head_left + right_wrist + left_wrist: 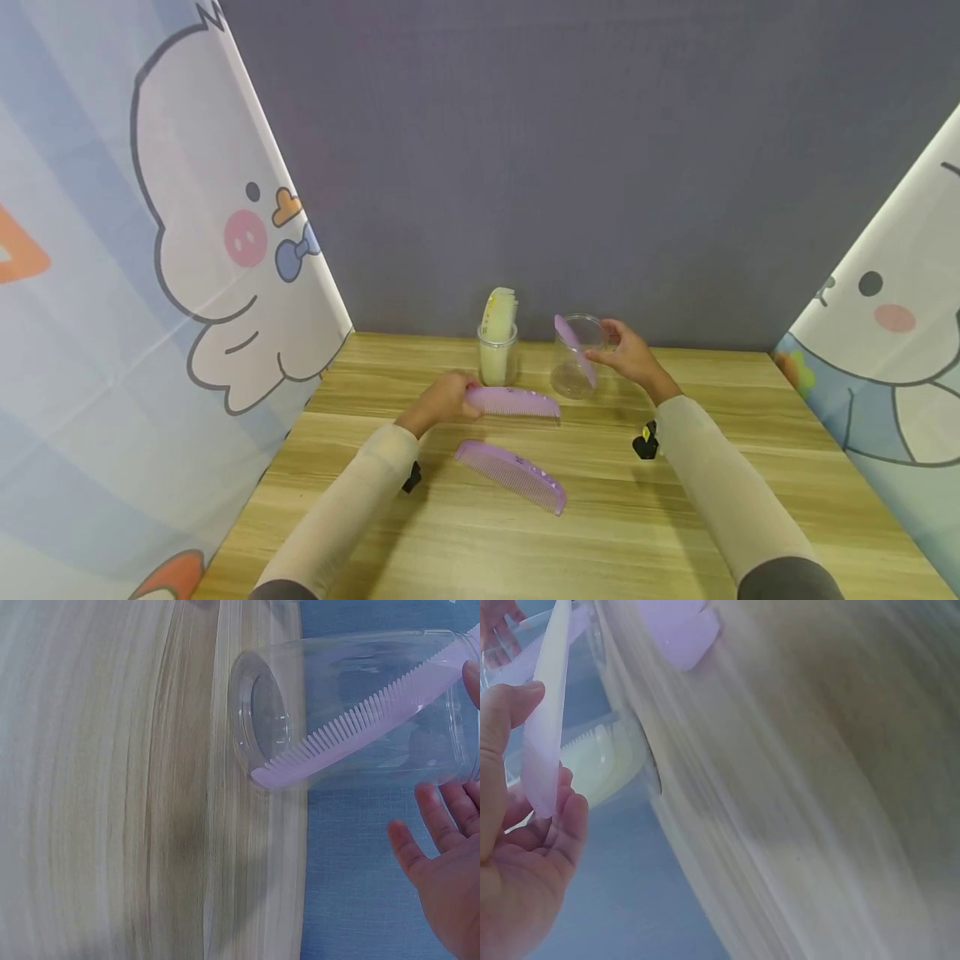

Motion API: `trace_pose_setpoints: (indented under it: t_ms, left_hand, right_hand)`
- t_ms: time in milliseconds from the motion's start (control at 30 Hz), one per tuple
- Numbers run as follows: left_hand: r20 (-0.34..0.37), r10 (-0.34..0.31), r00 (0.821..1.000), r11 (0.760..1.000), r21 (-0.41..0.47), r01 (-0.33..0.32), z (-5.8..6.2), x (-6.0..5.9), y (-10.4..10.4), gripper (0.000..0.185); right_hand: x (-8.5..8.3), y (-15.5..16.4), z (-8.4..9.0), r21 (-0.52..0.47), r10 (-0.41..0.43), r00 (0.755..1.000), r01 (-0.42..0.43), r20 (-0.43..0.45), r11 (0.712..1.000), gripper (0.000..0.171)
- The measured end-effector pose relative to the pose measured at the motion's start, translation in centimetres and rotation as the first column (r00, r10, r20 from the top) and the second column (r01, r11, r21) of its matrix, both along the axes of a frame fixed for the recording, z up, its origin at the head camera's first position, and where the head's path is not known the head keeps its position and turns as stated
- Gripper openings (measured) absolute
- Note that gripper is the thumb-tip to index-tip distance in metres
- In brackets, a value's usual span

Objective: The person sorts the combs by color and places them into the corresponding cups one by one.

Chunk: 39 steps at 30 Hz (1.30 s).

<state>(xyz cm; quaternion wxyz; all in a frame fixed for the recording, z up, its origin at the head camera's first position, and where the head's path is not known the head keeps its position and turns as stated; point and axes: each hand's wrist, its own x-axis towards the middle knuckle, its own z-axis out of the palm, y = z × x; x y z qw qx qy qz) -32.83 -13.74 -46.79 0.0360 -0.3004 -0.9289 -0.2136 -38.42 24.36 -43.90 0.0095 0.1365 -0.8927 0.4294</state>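
Observation:
My left hand [442, 402] pinches the end of a purple comb [517, 402] between thumb and fingers. In the left wrist view this comb [547, 727] is seen edge-on. At the right, my right hand [633, 360] holds a clear jar [566, 385] near its rim, thumb in front and fingers round the far side. A second purple comb [367, 724] leans diagonally inside that jar, its upper end by the thumb. On the table nearer to me lies a third purple comb [513, 475], touched by neither hand.
Left of the held jar stands a smaller clear cup [513, 367] with pale yellow combs [498, 315] upright in it. Behind the wooden table [675, 517] rises a grey partition [562, 167]. Cartoon-printed curtains [90, 350] flank both sides.

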Motion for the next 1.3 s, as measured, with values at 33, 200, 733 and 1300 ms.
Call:
trace_pose_setpoints:
  t_ms: [33, 200, 733, 1300]
  left_hand:
    - [0.001, 0.004, 1.000, 1.000, -0.003, -0.004, 0.2, 0.0, 0.0, 0.037]
    - [-0.012, 0.003, 1.000, 1.000, 0.017, -0.003, 1.2, -0.1, -0.1, 0.039]
    - [-0.112, 0.044, 0.993, 0.989, 0.142, -0.028, 5.9, -1.7, 0.1, 0.049]
    - [-0.143, 0.092, 0.986, 0.990, 0.119, -0.075, 9.8, -3.5, 3.7, 0.052]
  right_hand:
    - [0.0, 0.0, 0.0, 0.001, -0.001, 1.000, 0.001, 0.000, 1.000, 0.091]
    - [0.0, 0.1, 0.0, 0.004, 0.002, 1.000, -0.002, -0.001, 1.000, 0.090]
    - [0.0, 0.3, -0.1, -0.001, 0.003, 1.000, -0.003, 0.000, 1.000, 0.089]
    - [0.1, -0.1, 0.1, 0.007, -0.005, 1.000, 0.005, -0.005, 1.000, 0.088]
